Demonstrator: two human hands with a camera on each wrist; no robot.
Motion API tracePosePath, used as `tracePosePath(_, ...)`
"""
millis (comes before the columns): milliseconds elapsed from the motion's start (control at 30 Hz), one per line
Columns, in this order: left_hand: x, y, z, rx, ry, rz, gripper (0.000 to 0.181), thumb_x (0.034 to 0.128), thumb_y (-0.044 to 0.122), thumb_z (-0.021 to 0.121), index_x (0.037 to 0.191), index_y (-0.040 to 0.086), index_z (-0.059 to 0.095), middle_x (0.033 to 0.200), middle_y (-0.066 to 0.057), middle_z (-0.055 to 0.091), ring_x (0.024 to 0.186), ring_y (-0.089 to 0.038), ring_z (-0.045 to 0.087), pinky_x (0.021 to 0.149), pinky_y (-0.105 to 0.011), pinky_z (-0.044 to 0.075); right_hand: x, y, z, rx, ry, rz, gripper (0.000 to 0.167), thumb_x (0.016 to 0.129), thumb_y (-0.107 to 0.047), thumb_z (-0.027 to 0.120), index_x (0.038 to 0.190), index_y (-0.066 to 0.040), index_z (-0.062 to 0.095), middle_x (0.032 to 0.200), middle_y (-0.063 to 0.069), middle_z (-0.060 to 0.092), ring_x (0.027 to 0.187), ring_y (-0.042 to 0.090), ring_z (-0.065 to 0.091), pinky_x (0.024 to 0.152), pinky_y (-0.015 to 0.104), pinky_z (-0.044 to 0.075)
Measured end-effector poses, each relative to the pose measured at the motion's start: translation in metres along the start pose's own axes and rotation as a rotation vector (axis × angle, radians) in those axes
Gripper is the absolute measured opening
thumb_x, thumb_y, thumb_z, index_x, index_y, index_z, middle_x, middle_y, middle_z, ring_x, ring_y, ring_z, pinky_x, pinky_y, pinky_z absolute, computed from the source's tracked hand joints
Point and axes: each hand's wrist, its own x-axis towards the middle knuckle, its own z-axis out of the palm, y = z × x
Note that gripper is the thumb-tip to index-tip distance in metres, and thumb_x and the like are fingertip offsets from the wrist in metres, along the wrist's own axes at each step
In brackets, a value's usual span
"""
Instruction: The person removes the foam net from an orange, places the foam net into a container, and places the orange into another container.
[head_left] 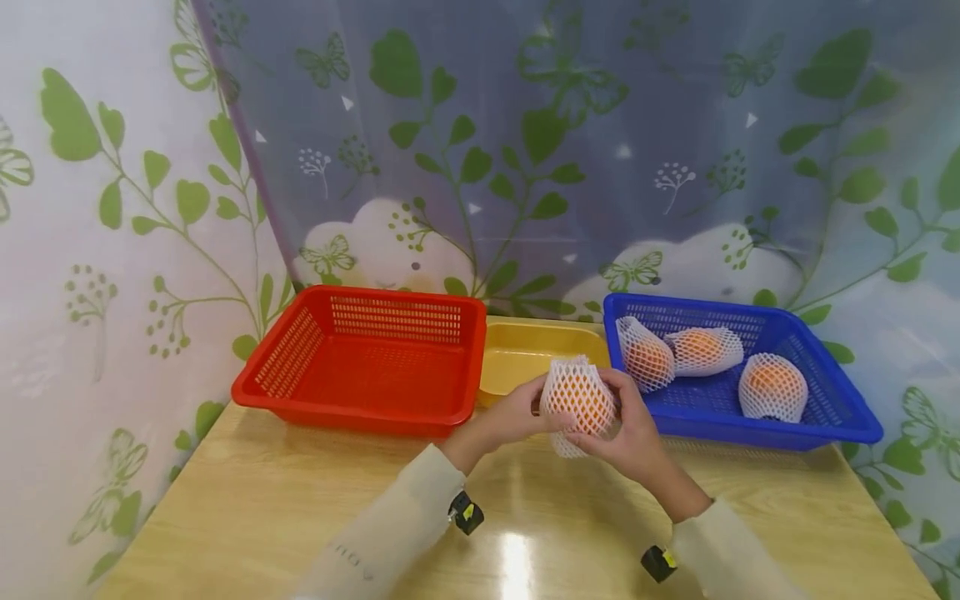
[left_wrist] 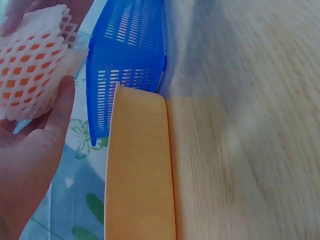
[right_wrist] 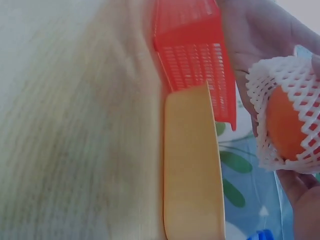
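Note:
Both hands hold an orange [head_left: 579,402] in a white foam net sleeve, raised in front of the yellow tray. My left hand [head_left: 519,413] grips its left side and my right hand [head_left: 632,435] its right side, thumbs toward the front. In the left wrist view the left hand [left_wrist: 30,162] curls under the netted fruit, with part of the other hand above. Bare orange skin shows through the sleeve's open end in the right wrist view, where the right hand [right_wrist: 305,200] is partly cut off by the frame edge.
A red basket [head_left: 360,414] stands at left and a yellow tray [head_left: 540,331] in the middle. At right, a blue basket [head_left: 757,433] holds three netted fruits [head_left: 772,387]. All stand on a wooden table [head_left: 247,508], against a leaf-patterned curtain [head_left: 480,125].

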Motion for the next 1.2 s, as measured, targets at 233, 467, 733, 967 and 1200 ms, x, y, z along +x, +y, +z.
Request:
tracePosePath(233,-0.018,-0.004,0.003,0.022,0.076,-0.040,0.070,0.0869,0.024,0.074,0.144,0.011,0.035,0.126,-0.007,0.056,0.108,-0.014,0.059,0.090,-0.029,0.052,-0.012,0.020,0.008,0.027,-0.077,0.090,0.113,0.069,-0.003,0.087,0.154,-0.011,0.014,0.145,0.021,0.035,0.125,0.033,0.047,0.095,0.020,0.044)
tracePosePath(467,-0.034,-0.014,0.002,0.155,0.120,-0.086,0.075,0.0816,0.021,0.079,0.143,0.016,0.036,0.123,-0.003,0.055,0.107,-0.015,0.057,0.087,-0.029,0.052,-0.021,0.031,0.014,0.083,-0.210,0.121,0.096,0.076,-0.006,0.082,0.151,-0.001,0.023,0.144,0.026,0.040,0.123,0.044,0.049,0.098,0.051,0.045)
tracePosePath(733,-0.045,-0.031,0.009,0.276,0.123,-0.165,0.081,0.0783,0.028,0.082,0.145,0.015,0.038,0.127,-0.007,0.047,0.108,-0.017,0.054,0.086,-0.030,0.052,-0.027,0.038,0.029,0.101,-0.241,0.106,0.057,0.092,-0.006,0.066,0.141,0.005,0.041,0.132,0.024,0.054,0.112,0.032,0.059,0.095,0.033,0.050)
tracePosePath(967,-0.053,-0.045,0.012,0.342,0.120,-0.186,0.082,0.0770,0.028,0.083,0.146,0.018,0.040,0.133,-0.009,0.041,0.113,-0.019,0.049,0.091,-0.032,0.048,-0.035,0.043,0.039,0.076,-0.215,0.123,0.046,0.093,-0.006,0.064,0.135,0.005,0.050,0.128,0.022,0.058,0.112,0.030,0.059,0.093,0.030,0.051)
tracePosePath(1200,-0.059,-0.051,0.013,0.340,0.088,-0.200,0.085,0.0792,0.026,0.082,0.149,0.018,0.035,0.140,-0.011,0.039,0.118,-0.021,0.049,0.096,-0.033,0.047,-0.039,0.045,0.048,0.069,-0.231,0.181,0.048,0.091,-0.013,0.069,0.134,0.002,0.053,0.132,0.020,0.057,0.114,0.029,0.058,0.091,0.039,0.052)
